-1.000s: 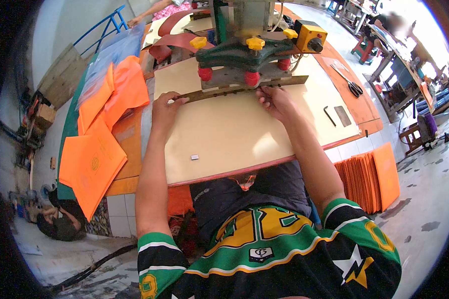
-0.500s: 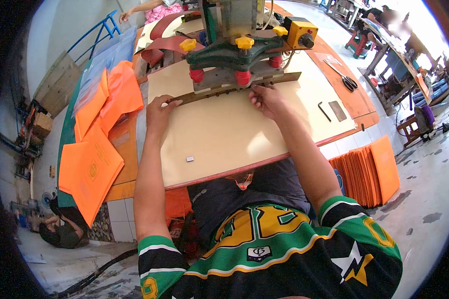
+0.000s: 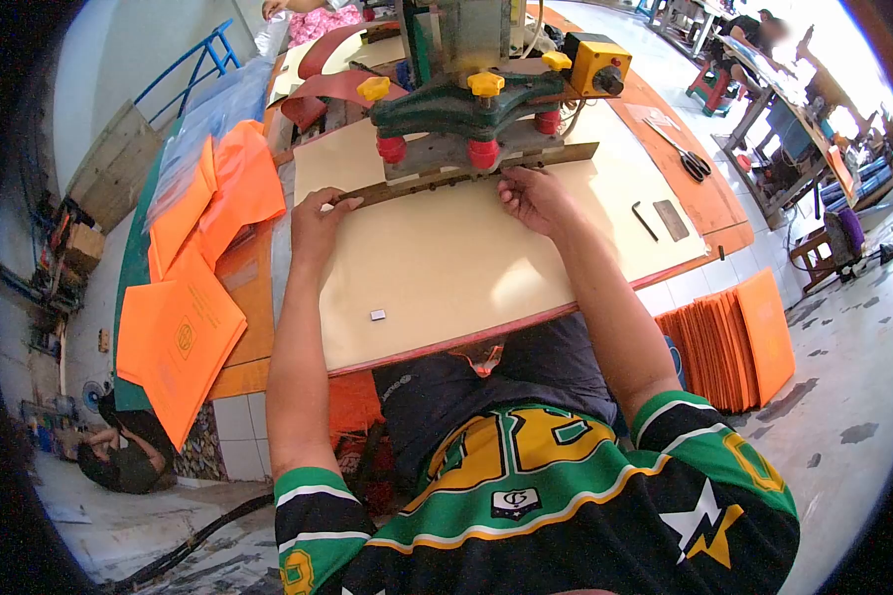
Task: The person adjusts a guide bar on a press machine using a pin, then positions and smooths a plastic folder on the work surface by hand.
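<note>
A long dark metal bar (image 3: 397, 190) runs along the front edge of the press head (image 3: 466, 117), which has yellow knobs and red rings. My left hand (image 3: 316, 220) pinches the bar's left end between thumb and fingers. Right of the middle, my right hand (image 3: 538, 201) has its fingers curled at the bar's front edge, thumb and forefinger pressed together; whatever small thing they grip is hidden. Both hands are above a cream board (image 3: 437, 278) with a red edge. A small pale block (image 3: 377, 315) lies on the board near me.
An Allen key (image 3: 645, 222) and a metal plate (image 3: 671, 221) lie at the board's right, with scissors (image 3: 693, 164) beyond. Orange covers (image 3: 184, 342) lie on the left; an orange stack (image 3: 724, 342) stands low right. A yellow control box (image 3: 599, 67) flanks the press. Other people are in the background.
My right hand's fingers have shifted very slightly at the bar; my left hand stays put. At the top left, another person's hand has drawn up and right, toward the pink cloth.
</note>
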### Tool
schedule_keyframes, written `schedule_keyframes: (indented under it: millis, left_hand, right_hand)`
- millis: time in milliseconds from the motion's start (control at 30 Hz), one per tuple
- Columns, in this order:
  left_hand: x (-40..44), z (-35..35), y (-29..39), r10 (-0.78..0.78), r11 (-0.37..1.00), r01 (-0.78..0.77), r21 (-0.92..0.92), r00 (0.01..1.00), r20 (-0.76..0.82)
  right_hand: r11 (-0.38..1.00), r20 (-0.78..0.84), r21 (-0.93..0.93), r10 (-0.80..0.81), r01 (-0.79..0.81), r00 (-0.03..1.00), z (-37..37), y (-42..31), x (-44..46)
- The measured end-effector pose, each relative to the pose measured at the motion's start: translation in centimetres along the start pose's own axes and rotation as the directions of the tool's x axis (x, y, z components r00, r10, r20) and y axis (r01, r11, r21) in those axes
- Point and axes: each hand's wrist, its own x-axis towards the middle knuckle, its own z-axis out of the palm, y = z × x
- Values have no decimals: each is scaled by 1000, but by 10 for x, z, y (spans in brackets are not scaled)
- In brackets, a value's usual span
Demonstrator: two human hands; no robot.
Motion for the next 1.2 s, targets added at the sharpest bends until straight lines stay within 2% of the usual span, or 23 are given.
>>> schedule_keyframes:
  millis: [133,267,333,433,500,700,800,1033,1100,1200]
  left_hand:
    - [1,2,-4,7,1000,-7,14,1000,-11]
    - [-2,0,2,-10,1000,10,-20,1000,10]
    - [-4,-2,12,-1,1000,1,19,1000,5]
    - [-1,-1,7,-38,999,38,7,999,39]
    - [-2,-1,6,-51,999,51,-10,998,34]
    - [0,0,-1,-12,999,13,-31,1000,28]
    - [-1,0,1,-2,998,4,-68,1000,23]
    - [-1,-1,7,-10,1000,10,-13,999,35]
    - [-2,-1,8,-24,1000,25,-17,999,40]
    - [-3,0,10,-73,996,75,-51,996,47]
  right_hand:
    - [997,-3,-69,-32,32,999,-8,4,8]
    - [998,79,53,42,-46,996,-15,4,11]
    - [992,105,101,63,-73,992,-14,0,7]
    - [994,90,96,41,-50,995,-9,1,4]
    - [1000,72,1,-1,1,997,-7,2,3]
    - [999,4,12,-53,53,999,-4,6,6]
    - [999,-6,35,-18,18,1000,-5,3,7]
    - [996,86,82,29,-36,996,-2,-2,-2]
    - [999,91,-13,-37,38,995,3,-1,-7]
    - [998,84,21,-53,51,995,3,0,-5]
